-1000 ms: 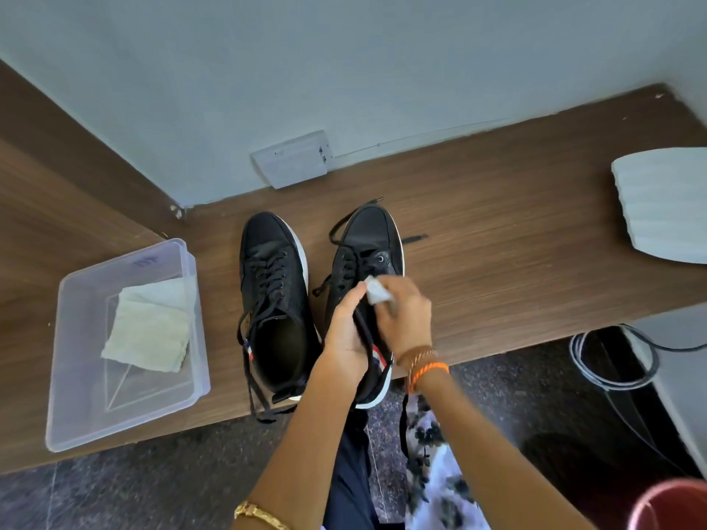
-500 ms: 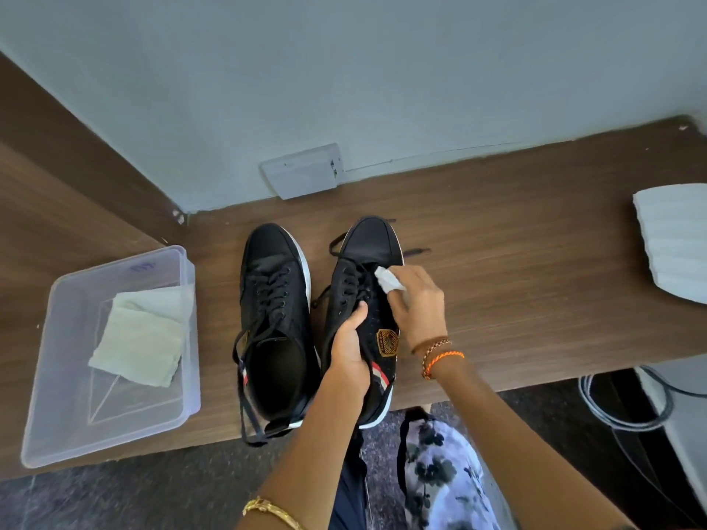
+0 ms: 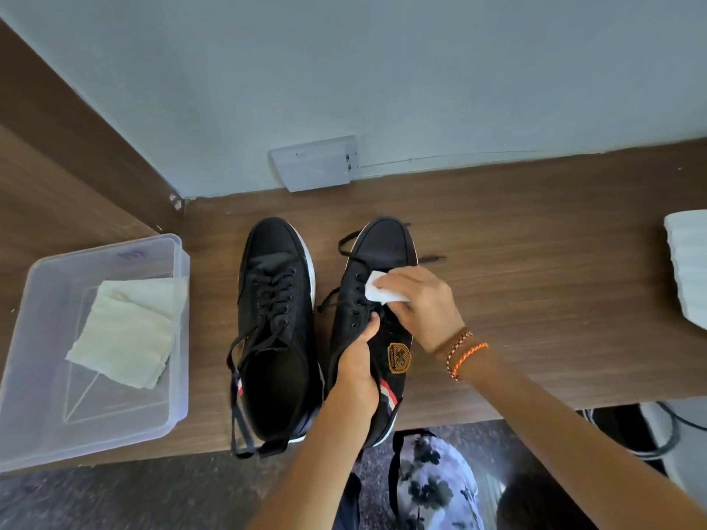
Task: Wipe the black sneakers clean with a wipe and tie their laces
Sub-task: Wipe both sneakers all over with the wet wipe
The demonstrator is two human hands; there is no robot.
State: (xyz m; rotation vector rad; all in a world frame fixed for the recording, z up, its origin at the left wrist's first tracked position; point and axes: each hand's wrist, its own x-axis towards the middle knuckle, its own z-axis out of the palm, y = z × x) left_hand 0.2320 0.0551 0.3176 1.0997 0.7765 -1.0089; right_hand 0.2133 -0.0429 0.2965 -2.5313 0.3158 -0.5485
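Two black sneakers with white soles stand side by side on a wooden table [image 3: 535, 300], toes toward the wall. The left sneaker [image 3: 275, 300] stands alone, its laces loose and hanging over the table edge. My left hand [image 3: 357, 371] grips the right sneaker [image 3: 382, 242] at its opening, thumb by the eyelets. My right hand [image 3: 421, 304] presses a small white wipe [image 3: 378, 288] against that shoe's upper beside the laces. Its laces are untied and trail onto the table.
A clear plastic tub [image 3: 176, 338] with a folded pale cloth [image 3: 126, 330] sits left of the shoes. A white ribbed object [image 3: 686, 269] stands at the right edge. A wall socket [image 3: 315, 162] is behind the shoes. Cables [image 3: 662, 434] lie on the floor.
My right hand has slid the wipe from the tongue area near the heel forward toward the toe along the right sneaker. My left hand keeps its hold.
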